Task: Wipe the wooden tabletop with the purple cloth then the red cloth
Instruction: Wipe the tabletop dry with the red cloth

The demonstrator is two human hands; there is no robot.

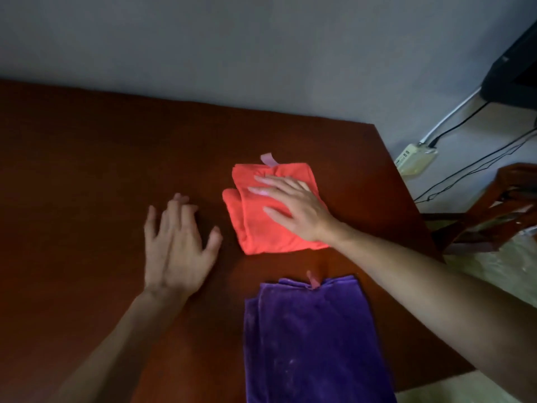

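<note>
Nearest the camera, the folded purple cloth (311,341) is lying on the wooden bench (87,170) at its near right edge, untouched, a small red loop showing at its far edge. Just beyond it, the left hand (177,248) is resting palm-down on the bare wood with its fingers straight and slightly spread, gripping nothing, while the right hand (293,206) is pressing flat on the folded red cloth (261,225), its grip apart with fingers extended across the fabric. Further off to the right, beyond the bench edge, a power strip (414,158) is sitting on the floor with cables running from it.
</note>
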